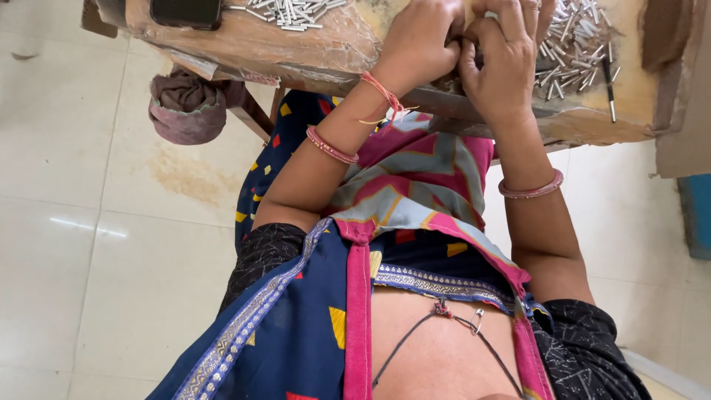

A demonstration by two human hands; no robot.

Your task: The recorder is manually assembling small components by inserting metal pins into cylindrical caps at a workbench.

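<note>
My left hand (418,44) and my right hand (503,63) meet at the near edge of a worn wooden table (311,52). The fingers of both are curled and pinched together on something small, which the fingers mostly hide. A heap of short silver metal pins (578,41) lies just right of my right hand. A second, smaller heap of pins (292,11) lies further left on the table. Both wrists wear pink bangles, and a red thread is tied around the left wrist.
A black phone (185,11) lies at the table's left end. A thin dark pen-like tool (609,85) rests by the right heap. A bundled brownish cloth (189,104) hangs under the table. There is brown cardboard (681,111) and a blue object (696,215) at right, over a pale tiled floor.
</note>
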